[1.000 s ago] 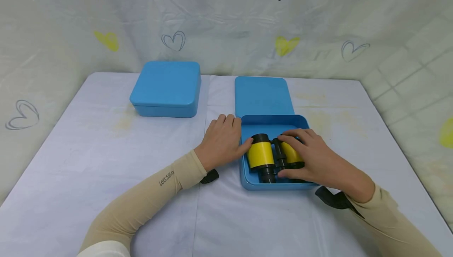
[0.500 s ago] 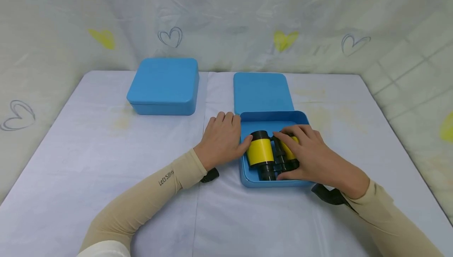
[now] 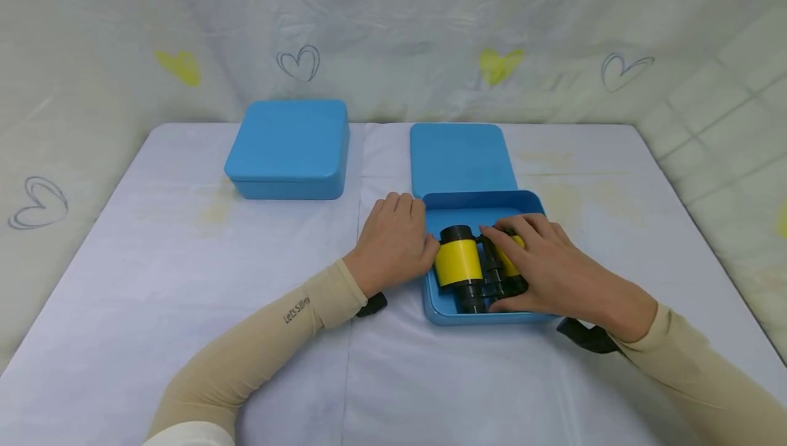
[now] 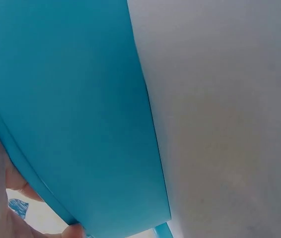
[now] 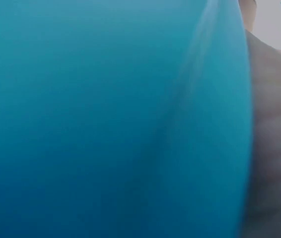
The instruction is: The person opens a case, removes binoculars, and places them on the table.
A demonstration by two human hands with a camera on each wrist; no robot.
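Black-and-yellow binoculars (image 3: 458, 263) lie inside an open blue box (image 3: 486, 319) in the head view. My right hand (image 3: 541, 268) reaches over the box's right side and grips the right barrel, thumb at the near end and fingers at the far end. Much of that barrel is hidden under the hand. At the box's left wall, my left hand (image 3: 396, 244) holds the rim, its thumb by the left barrel. The left wrist view shows the box's outer wall (image 4: 81, 109) with fingertips at its rim. Blue box wall (image 5: 105, 114) fills most of the right wrist view.
Behind the open box lies its blue lid (image 3: 462, 159), folded back flat on the white-covered table (image 3: 246, 261). A second blue box (image 3: 287, 149), closed, stands at the back left. A printed cloth backdrop (image 3: 393, 36) hangs beyond the table's far edge.
My right hand has shifted slightly left with the right barrel, which now sits nearer the left barrel, less of its yellow showing. The left hand has stayed at the box rim.
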